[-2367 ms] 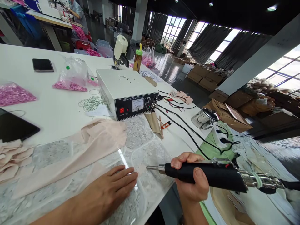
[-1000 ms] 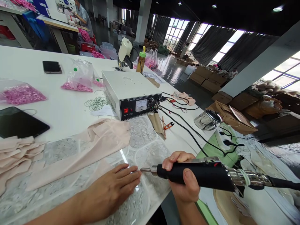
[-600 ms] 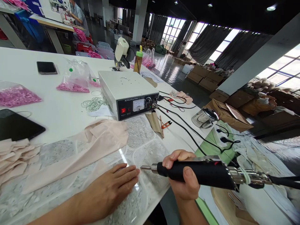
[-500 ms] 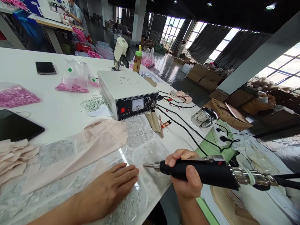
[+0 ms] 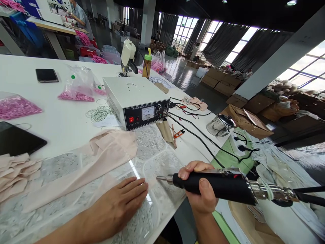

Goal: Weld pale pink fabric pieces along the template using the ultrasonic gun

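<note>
My right hand point(image 5: 201, 189) is wrapped round the black body of a handheld ultrasonic welder point(image 5: 215, 186). The welder's metal tip points left, close to the fingertips of my left hand point(image 5: 119, 206). That hand lies flat with its fingers stretched out, on a piece of thin pale pink fabric point(image 5: 106, 184) over a clear mat with a grey stone pattern point(image 5: 152, 139). Whether the tip touches the fabric or the mat I cannot tell. A larger pale pink cloth piece point(image 5: 111, 145) is spread beyond my left hand, and a pile of cut fabric pieces point(image 5: 16, 174) sits at the far left.
Behind the mat stands the welder's white power box point(image 5: 137, 91), with black cables point(image 5: 203, 144) running right. Orange thread snips point(image 5: 179, 134) and a glass jug point(image 5: 220, 125) are beside it. Elastic loops point(image 5: 100, 113), bags of pink bands point(image 5: 76, 88) and phones point(image 5: 47, 75) lie left.
The view has shifted slightly. Both hands keep the same pose, and the welder stays in my right hand with its tip in nearly the same place.
</note>
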`<action>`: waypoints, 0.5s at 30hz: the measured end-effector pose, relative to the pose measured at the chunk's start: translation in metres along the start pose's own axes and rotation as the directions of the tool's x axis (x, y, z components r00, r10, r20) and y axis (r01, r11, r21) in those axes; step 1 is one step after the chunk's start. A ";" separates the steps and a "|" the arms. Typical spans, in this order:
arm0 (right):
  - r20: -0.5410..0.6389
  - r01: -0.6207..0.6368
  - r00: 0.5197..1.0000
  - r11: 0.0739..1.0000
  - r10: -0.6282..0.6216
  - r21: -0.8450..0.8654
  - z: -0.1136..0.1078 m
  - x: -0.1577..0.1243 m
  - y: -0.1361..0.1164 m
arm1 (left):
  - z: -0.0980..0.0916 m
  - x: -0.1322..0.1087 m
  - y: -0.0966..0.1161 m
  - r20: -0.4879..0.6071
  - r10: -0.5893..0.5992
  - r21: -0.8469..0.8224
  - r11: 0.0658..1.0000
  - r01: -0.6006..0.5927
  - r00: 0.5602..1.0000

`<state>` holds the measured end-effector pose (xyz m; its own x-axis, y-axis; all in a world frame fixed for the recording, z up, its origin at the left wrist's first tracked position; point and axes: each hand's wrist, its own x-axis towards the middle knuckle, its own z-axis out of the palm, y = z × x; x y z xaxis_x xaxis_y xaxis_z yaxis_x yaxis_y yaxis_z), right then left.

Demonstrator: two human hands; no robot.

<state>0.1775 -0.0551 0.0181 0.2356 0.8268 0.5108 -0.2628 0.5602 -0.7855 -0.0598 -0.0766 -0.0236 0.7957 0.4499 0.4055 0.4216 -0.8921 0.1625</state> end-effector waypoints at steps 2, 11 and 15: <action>0.003 0.002 1.000 1.000 -0.002 0.000 0.000 0.001 0.000 | -0.002 0.001 0.001 -0.013 -0.002 0.001 1.000 0.002 1.000; -0.012 0.006 1.000 0.999 -0.007 -0.042 0.000 0.002 0.001 | -0.007 0.003 0.004 -0.022 0.003 0.082 0.997 -0.001 1.000; -0.009 -0.008 1.000 1.000 0.008 -0.015 0.002 0.000 -0.003 | -0.009 0.005 0.005 -0.005 0.003 0.079 0.997 -0.003 1.000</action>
<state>0.1765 -0.0563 0.0211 0.2419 0.8308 0.5013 -0.2507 0.5526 -0.7949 -0.0575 -0.0790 -0.0127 0.7951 0.4467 0.4103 0.4522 -0.8874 0.0897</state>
